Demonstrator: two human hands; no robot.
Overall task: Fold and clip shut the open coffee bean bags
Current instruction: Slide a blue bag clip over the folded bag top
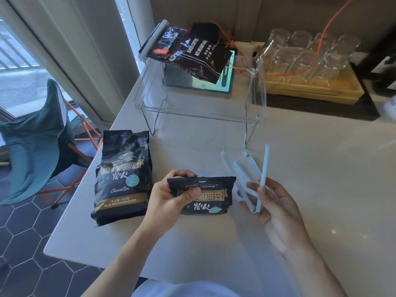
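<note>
My left hand (171, 195) pinches the folded-over top of a black coffee bean bag (211, 200) that stands on the white table near me. My right hand (276, 204) holds a pale blue bag clip (261, 179) by its hinge end, its two bars spread apart in a V just right of that bag. A second black coffee bag (123, 174) lies flat to the left, its top unfolded and crumpled. Far back, a third dark coffee bag (188, 54) rests on a clear plastic shelf, with a pale clip (153, 38) across its top.
The clear shelf riser (199, 112) stands mid-table, a tablet (201, 84) under it. More pale clips (235, 166) lie beside my right hand. A wooden tray of upturned glasses (308, 56) sits back right. A teal folding chair (40, 142) stands off the table's left edge.
</note>
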